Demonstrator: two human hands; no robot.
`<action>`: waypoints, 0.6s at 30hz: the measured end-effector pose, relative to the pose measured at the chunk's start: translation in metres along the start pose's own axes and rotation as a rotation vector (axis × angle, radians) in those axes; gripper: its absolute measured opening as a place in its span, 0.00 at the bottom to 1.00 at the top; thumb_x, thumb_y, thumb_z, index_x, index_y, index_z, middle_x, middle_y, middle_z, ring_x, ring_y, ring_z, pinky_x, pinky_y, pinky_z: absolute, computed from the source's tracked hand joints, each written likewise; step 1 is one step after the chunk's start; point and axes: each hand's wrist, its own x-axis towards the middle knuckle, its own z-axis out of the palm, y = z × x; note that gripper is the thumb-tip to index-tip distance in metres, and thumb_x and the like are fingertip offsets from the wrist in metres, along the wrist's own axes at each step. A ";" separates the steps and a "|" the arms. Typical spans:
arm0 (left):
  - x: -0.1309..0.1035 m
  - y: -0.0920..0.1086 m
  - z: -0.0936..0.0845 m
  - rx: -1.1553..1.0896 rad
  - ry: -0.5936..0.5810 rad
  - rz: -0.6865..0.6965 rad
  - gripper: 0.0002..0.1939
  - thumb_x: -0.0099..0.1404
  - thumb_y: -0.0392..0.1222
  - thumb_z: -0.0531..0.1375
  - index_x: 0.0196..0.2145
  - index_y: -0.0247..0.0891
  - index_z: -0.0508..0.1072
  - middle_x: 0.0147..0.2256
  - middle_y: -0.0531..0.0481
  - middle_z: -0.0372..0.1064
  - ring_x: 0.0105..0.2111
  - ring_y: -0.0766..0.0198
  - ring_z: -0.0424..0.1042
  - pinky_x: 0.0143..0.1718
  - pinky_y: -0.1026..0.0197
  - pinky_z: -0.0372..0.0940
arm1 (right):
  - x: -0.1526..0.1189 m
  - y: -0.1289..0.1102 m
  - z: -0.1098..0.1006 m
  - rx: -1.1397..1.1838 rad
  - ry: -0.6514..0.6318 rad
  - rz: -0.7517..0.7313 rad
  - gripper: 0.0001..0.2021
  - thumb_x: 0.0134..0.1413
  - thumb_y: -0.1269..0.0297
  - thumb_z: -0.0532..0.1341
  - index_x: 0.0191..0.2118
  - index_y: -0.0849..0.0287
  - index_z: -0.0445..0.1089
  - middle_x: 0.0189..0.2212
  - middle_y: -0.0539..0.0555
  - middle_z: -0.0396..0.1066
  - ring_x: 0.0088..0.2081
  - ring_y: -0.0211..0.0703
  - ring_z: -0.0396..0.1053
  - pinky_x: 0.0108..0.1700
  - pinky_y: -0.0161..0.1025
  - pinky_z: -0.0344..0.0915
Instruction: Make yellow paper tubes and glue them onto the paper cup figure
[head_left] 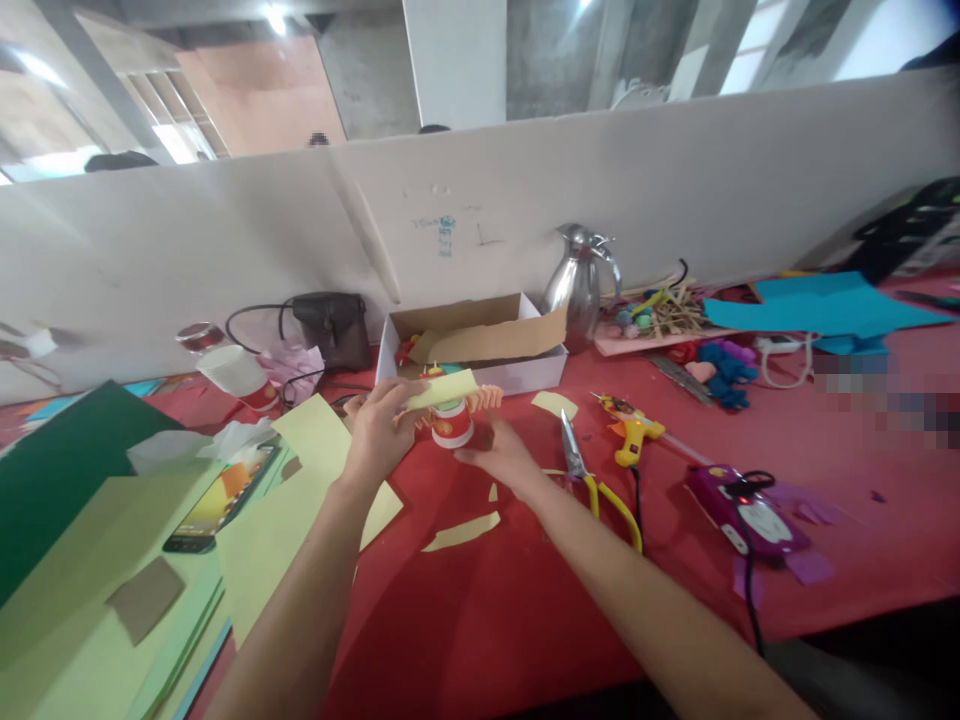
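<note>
Fingers of the left hand pinch the strip — long axis crosswise, right end higher — at the cup's top; the right hand grips the cup lower right.

Below the fingers lies a wide, flat red surface, reaching out to both sides of them. Beyond the fingers, along its far edge, stands a long white partition, with small blue printed marks straight ahead of them. Over its top, far past the fingers, rise a broad white pillar and a bare grey concrete wall. Left of these is a flat orange-brown panel, a glowing white lamp above it. Far right of the fingers, bright white openings are too blurred to identify.
</note>
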 end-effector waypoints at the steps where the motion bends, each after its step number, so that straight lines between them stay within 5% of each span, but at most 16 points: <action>1: 0.000 0.000 0.000 0.015 0.001 0.003 0.14 0.63 0.35 0.59 0.45 0.46 0.76 0.48 0.48 0.75 0.47 0.54 0.75 0.51 0.49 0.57 | 0.006 0.000 0.008 -0.008 -0.023 -0.008 0.24 0.39 0.59 0.74 0.46 0.56 0.74 0.40 0.56 0.78 0.42 0.54 0.75 0.40 0.47 0.71; 9: 0.008 -0.003 -0.001 -0.021 0.085 -0.019 0.14 0.64 0.39 0.60 0.48 0.46 0.76 0.49 0.48 0.74 0.48 0.55 0.74 0.52 0.50 0.59 | 0.009 0.002 0.025 -0.119 -0.082 -0.005 0.20 0.48 0.53 0.70 0.44 0.60 0.72 0.42 0.61 0.75 0.45 0.57 0.72 0.46 0.49 0.68; 18: 0.004 -0.001 0.005 0.044 0.029 0.009 0.15 0.65 0.33 0.56 0.45 0.47 0.77 0.48 0.49 0.76 0.48 0.55 0.74 0.52 0.49 0.55 | 0.003 0.000 0.027 -0.210 -0.057 0.014 0.23 0.49 0.52 0.70 0.46 0.63 0.72 0.44 0.66 0.73 0.48 0.60 0.72 0.51 0.50 0.66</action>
